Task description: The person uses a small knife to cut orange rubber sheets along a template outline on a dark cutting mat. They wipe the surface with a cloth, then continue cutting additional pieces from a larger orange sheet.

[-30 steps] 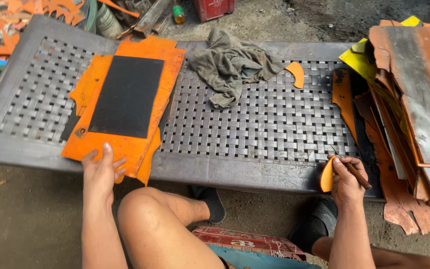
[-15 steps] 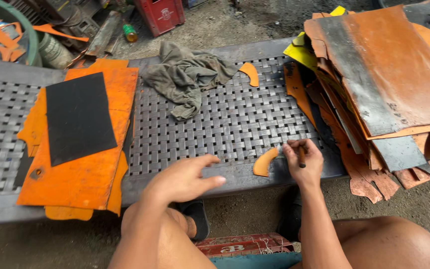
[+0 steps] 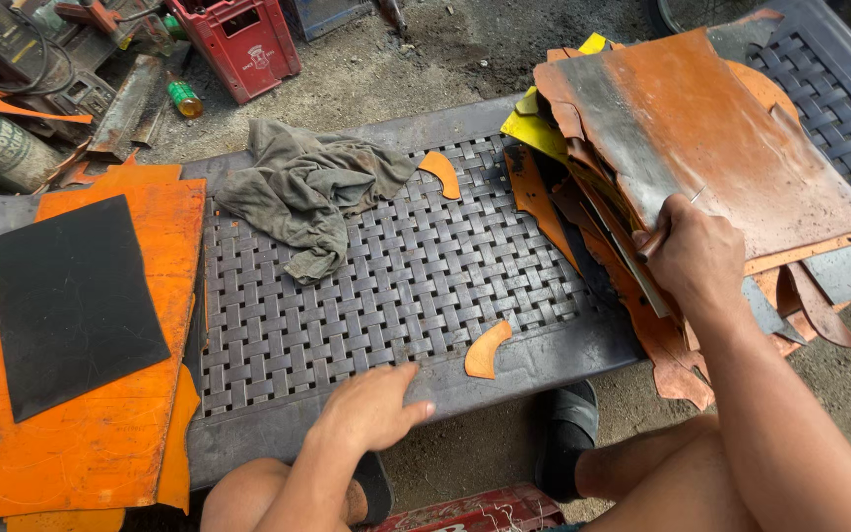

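The stack of orange and grey leather sheets (image 3: 711, 148) is lying at the woven grey worktop's (image 3: 396, 286) right end; the right hand (image 3: 696, 258), clenched around a thin tool, is pressing it steady, while the left hand (image 3: 371, 409) is resting flat and open on the near edge, bracing.

A single head-worn camera looks steeply down from close above the seated person's knees onto the grey woven counter (image 3: 396, 286), facing outward across it toward the cluttered ground beyond, both forearms entering from below.

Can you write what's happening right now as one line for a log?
left hand: flat on bench edge | right hand: on leather stack, gripping thin tool | orange cut piece: lying between hands
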